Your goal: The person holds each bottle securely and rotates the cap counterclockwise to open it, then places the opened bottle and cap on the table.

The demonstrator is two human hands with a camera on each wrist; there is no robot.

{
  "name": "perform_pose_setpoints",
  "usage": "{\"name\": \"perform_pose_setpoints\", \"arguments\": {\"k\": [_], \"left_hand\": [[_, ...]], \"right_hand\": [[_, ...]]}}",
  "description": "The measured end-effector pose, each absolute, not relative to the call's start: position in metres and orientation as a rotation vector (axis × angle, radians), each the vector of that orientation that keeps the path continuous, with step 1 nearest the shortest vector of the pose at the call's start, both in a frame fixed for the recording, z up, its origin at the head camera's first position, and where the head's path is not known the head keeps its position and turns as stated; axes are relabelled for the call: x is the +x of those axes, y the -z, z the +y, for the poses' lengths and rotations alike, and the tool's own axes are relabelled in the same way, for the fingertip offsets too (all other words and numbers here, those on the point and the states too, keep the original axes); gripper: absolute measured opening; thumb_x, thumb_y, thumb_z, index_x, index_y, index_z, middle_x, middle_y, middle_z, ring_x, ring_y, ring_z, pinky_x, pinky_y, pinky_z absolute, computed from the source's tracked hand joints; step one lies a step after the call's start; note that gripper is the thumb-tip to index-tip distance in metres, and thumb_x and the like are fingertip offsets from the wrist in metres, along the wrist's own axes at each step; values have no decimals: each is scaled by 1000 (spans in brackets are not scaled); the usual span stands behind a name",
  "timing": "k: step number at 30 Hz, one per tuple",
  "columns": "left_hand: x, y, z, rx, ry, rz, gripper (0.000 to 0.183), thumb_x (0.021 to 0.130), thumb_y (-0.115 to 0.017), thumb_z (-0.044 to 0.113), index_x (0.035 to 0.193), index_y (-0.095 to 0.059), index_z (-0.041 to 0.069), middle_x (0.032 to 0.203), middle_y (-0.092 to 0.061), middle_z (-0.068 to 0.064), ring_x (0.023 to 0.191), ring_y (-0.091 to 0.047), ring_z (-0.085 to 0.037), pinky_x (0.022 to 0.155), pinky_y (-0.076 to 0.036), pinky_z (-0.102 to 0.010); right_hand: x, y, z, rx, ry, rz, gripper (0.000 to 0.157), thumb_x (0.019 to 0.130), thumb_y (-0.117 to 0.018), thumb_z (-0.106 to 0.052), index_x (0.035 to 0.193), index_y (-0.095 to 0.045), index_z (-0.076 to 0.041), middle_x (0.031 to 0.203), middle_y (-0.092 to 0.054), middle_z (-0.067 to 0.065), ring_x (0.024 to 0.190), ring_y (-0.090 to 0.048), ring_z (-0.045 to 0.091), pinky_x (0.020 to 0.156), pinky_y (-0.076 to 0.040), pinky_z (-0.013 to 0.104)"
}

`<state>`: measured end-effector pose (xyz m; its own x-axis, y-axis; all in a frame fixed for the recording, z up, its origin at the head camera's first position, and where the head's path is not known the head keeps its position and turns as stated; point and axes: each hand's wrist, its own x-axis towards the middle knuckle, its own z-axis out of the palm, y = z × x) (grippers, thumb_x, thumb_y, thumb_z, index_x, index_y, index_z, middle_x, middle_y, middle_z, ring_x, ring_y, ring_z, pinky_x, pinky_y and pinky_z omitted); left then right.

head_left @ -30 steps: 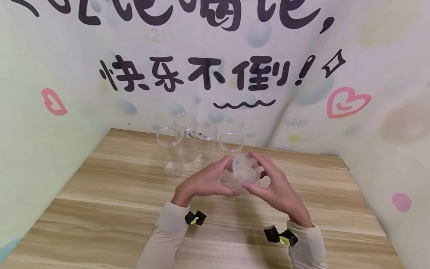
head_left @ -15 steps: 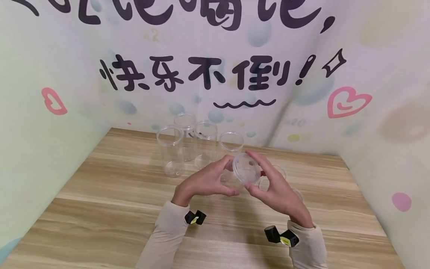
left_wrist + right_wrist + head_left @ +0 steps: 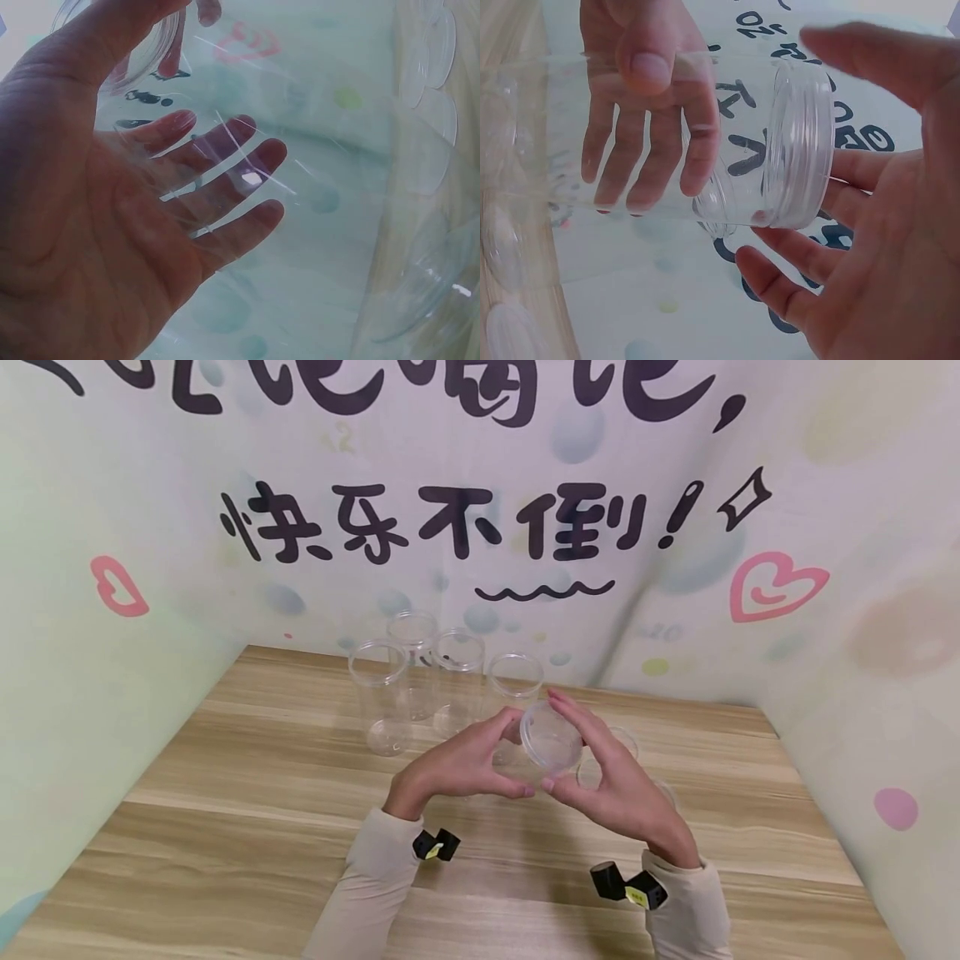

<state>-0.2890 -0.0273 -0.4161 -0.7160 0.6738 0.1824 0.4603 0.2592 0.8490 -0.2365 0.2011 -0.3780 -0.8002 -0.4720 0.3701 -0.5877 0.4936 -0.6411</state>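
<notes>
A clear plastic jar (image 3: 742,124) lies tilted between the hands, with a translucent lid (image 3: 551,737) on its mouth facing the person. My left hand (image 3: 453,767) grips the jar's body, thumb on one side and fingers on the other; the right wrist view shows those fingers through the clear wall. Around the lid, my right hand (image 3: 618,781) is spread, its thumb and forefinger tips just beyond the rim. From the right wrist, the thumb (image 3: 870,60) stands apart from the lid while the other fingers lie behind and below it.
Several lidless clear jars, one of them a tall jar (image 3: 380,693), stand upright at the back of the wooden table (image 3: 247,827). Clear round lids (image 3: 431,142) lie on the table to the right, partly behind the right hand. A printed backdrop (image 3: 450,443) closes off the rear.
My right thumb and forefinger have spread away from the lid's rim, where they pinched it a second ago. The left hand and the jar have stayed nearly in place.
</notes>
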Motion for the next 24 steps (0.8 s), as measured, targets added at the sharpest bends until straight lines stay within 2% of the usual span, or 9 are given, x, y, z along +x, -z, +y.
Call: {"name": "perform_pose_setpoints", "arguments": {"k": [2, 5, 8, 11, 15, 19, 22, 24], "left_hand": [[-289, 416, -27, 1064, -1438, 2316, 80, 76, -86, 21, 141, -41, 18, 131, -60, 6, 124, -54, -9, 109, -39, -39], [-289, 417, -26, 1070, -1433, 2328, 79, 75, -87, 21, 141, -42, 17, 131, -60, 6, 123, -55, -9, 109, -40, -39], [-288, 417, -26, 1070, -1422, 2345, 78, 75, -87, 22, 140, -43, 18, 129, -61, 6, 122, -55, -8, 109, -40, -38], [-287, 417, -26, 1068, -1405, 2367, 77, 75, -87, 23, 139, -43, 19, 128, -61, 6, 120, -56, -8, 108, -41, -38], [-287, 417, -26, 1071, -1372, 2399, 77, 75, -86, 25, 138, -43, 20, 128, -60, 5, 120, -55, -10, 106, -42, -38], [-286, 415, -26, 1076, -1339, 2420, 76, 76, -86, 27, 138, -43, 20, 128, -59, 4, 123, -56, -17, 104, -44, -38], [-285, 415, -25, 1079, -1331, 2420, 75, 76, -85, 28, 137, -43, 20, 128, -60, 4, 124, -56, -20, 104, -44, -38], [-285, 414, -25, 1078, -1332, 2421, 75, 76, -86, 28, 137, -43, 20, 127, -60, 5, 123, -56, -17, 104, -44, -36]], "right_hand": [[-235, 377, 200, 895, -1152, -2586, 89, 83, -79, -15, 156, -30, -23, 162, -27, 2, 145, -30, 24, 105, -39, 55], [-234, 375, 198, 794, -1017, -2592, 89, 83, -79, -24, 156, -29, -18, 160, -31, 4, 138, -41, 26, 95, -47, 49], [-233, 375, 196, 669, -888, -2614, 85, 84, -77, -35, 154, -33, -16, 153, -41, 6, 123, -54, 25, 84, -51, 44], [-232, 375, 195, 565, -801, -2652, 78, 85, -73, -44, 149, -39, -15, 141, -51, 7, 107, -61, 23, 75, -50, 41], [-231, 376, 194, 461, -748, -2702, 67, 86, -70, -52, 137, -52, -13, 123, -59, 3, 93, -61, 20, 68, -47, 35], [-230, 376, 192, 383, -696, -2745, 63, 83, -70, -59, 126, -59, -14, 109, -60, -2, 82, -58, 15, 62, -43, 30], [-228, 374, 190, 362, -660, -2765, 66, 82, -70, -61, 126, -60, -14, 105, -59, -2, 78, -55, 13, 60, -42, 30], [-227, 374, 189, 365, -644, -2773, 68, 82, -70, -61, 128, -59, -13, 105, -59, -1, 77, -55, 12, 60, -41, 30]]}}
